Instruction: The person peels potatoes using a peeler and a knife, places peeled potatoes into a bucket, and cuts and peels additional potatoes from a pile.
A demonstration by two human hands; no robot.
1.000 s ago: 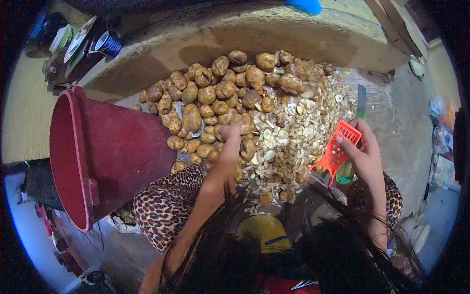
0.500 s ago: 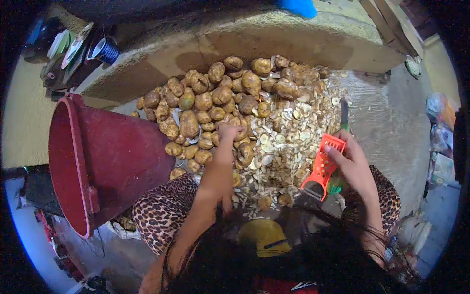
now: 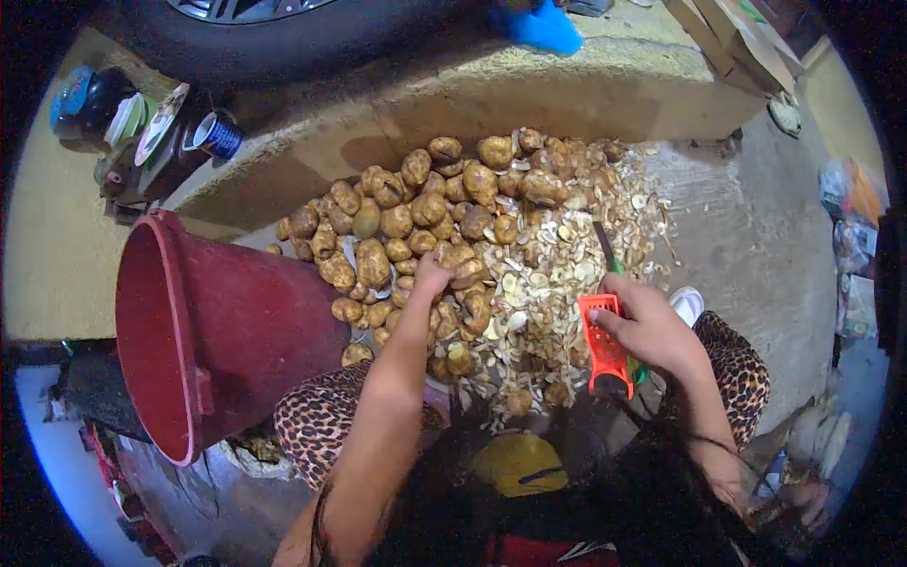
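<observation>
Right hand (image 3: pixel 654 326) — closed round orange peeler (image 3: pixel 605 347) and green-handled knife (image 3: pixel 605 243). Left hand (image 3: pixel 434 273) — at a brown potato (image 3: pixel 467 274); whether gripping, cannot tell.

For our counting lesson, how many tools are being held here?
2: an orange peeler and a green-handled knife, both in the right hand; others may be hidden.

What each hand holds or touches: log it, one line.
left hand: on a potato | right hand: holding orange peeler, green-handled knife | peelings: right of potato pile | red bucket: left of pile
</observation>
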